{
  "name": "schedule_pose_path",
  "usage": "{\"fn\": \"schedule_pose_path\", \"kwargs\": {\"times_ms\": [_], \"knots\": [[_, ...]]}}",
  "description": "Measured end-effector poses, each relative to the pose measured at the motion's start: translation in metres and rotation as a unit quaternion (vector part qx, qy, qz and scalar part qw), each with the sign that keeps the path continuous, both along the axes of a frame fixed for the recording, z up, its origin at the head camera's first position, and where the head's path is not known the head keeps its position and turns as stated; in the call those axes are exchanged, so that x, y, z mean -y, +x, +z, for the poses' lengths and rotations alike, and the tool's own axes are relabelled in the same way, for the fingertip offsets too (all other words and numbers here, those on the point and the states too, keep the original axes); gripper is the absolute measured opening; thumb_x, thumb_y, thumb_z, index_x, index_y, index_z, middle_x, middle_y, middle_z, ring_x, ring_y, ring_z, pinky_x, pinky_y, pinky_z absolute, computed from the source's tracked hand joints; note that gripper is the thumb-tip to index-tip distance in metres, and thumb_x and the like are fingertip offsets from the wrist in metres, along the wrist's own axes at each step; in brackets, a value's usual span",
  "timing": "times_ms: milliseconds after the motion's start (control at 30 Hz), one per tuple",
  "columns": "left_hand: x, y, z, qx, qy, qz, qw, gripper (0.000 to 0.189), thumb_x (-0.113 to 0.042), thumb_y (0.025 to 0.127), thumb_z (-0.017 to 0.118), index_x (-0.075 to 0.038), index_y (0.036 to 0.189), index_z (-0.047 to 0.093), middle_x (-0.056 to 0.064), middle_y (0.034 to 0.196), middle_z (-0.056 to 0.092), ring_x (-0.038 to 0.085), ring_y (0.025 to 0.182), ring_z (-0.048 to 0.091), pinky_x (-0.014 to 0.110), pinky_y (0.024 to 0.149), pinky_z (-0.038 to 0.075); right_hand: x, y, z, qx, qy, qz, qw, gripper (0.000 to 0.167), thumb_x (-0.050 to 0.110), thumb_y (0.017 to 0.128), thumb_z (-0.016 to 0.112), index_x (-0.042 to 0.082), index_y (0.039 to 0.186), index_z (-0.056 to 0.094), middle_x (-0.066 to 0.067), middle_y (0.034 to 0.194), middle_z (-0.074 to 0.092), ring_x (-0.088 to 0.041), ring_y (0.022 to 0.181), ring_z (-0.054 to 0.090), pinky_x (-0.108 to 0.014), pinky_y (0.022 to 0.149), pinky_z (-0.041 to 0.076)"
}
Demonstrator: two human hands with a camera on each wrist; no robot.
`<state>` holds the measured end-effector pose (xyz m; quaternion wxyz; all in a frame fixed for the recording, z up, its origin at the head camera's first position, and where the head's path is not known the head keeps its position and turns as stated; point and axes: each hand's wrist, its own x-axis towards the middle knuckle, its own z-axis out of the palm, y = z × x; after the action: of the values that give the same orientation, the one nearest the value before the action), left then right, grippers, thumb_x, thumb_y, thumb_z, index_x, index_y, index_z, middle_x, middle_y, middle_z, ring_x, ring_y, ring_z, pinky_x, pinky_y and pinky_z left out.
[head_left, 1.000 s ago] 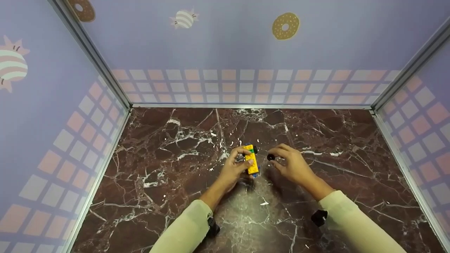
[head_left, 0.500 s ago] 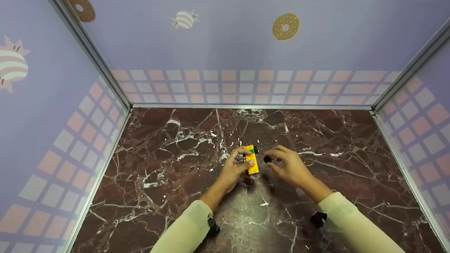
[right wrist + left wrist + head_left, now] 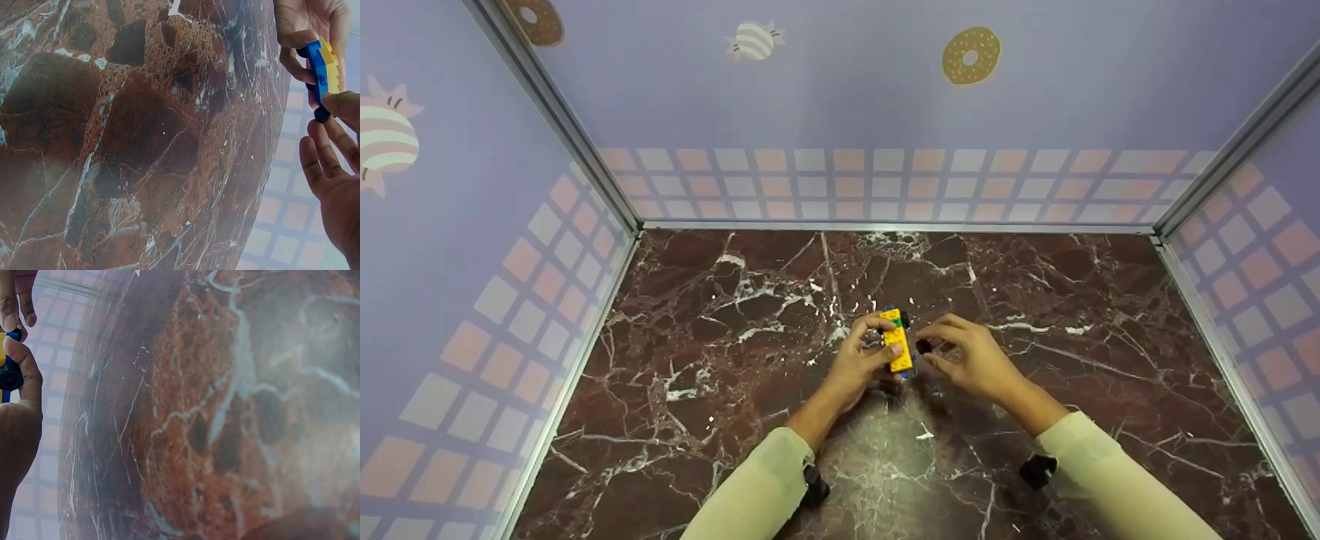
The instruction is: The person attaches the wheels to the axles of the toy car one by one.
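Note:
My left hand [image 3: 851, 367] grips a toy brick car [image 3: 895, 352] between thumb and fingers, above the middle of the table. The car has a yellow studded top with a green piece and a blue base [image 3: 322, 72]; a black wheel [image 3: 905, 319] is on its right side near the far end. With thumb and fingers, my right hand [image 3: 982, 360] pinches a small black wheel [image 3: 924, 346] just right of the car. In the right wrist view this hand [image 3: 343, 197] is close to the car's end. The left wrist view shows only part of the car, with another wheel [image 3: 10, 377].
A dark red marble-patterned table [image 3: 720, 450] lies under both hands. Purple walls [image 3: 855, 97] with pale tiled bands stand at the back and both sides, meeting the table at metal strips. Black wrist cameras [image 3: 1039, 472] sit beneath the sleeves.
My right hand has moved a little left and slightly nearer my body, carrying the wheel closer to the car. The left hand and the car have stayed almost still.

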<state>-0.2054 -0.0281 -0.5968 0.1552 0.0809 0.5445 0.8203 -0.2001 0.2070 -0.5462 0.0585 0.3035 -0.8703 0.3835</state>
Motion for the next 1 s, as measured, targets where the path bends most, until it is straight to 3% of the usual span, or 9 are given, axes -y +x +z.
{"fn": "schedule_pose_path", "kwargs": {"times_ms": [133, 467, 1000], "knots": [[-0.0001, 0.0000, 0.0001, 0.006, -0.001, 0.001, 1.0000, 0.045, 0.004, 0.103, 0.070, 0.008, 0.141, 0.046, 0.011, 0.172, 0.029, 0.020, 0.090, 0.075, 0.033, 0.067, 0.070, 0.0012, 0.0003, -0.0010, 0.003, -0.002, 0.005, 1.0000, 0.035, -0.003, 0.091, 0.087, 0.006, 0.124, 0.079, -0.011, 0.116, 0.076, -0.027, 0.097, 0.077, -0.040, 0.086, 0.071], [0.0009, 0.0000, -0.0003, -0.001, -0.004, 0.003, 1.0000, 0.046, 0.003, 0.103, 0.072, 0.008, 0.141, 0.048, 0.012, 0.173, 0.027, 0.022, 0.098, 0.075, 0.033, 0.069, 0.070, 0.0030, 0.0034, -0.0002, 0.056, -0.031, 0.021, 0.9978, 0.035, -0.006, 0.091, 0.085, 0.002, 0.124, 0.079, -0.014, 0.117, 0.074, -0.028, 0.100, 0.079, -0.042, 0.090, 0.072], [0.0018, 0.0005, -0.0013, 0.005, 0.008, 0.008, 0.9999, 0.047, 0.006, 0.101, 0.073, 0.008, 0.141, 0.048, 0.011, 0.174, 0.027, 0.022, 0.096, 0.075, 0.033, 0.069, 0.070, 0.0057, 0.0042, -0.0016, 0.054, -0.032, 0.023, 0.9978, 0.032, -0.005, 0.091, 0.085, -0.001, 0.123, 0.080, -0.014, 0.115, 0.074, -0.030, 0.100, 0.079, -0.043, 0.090, 0.072]]}}
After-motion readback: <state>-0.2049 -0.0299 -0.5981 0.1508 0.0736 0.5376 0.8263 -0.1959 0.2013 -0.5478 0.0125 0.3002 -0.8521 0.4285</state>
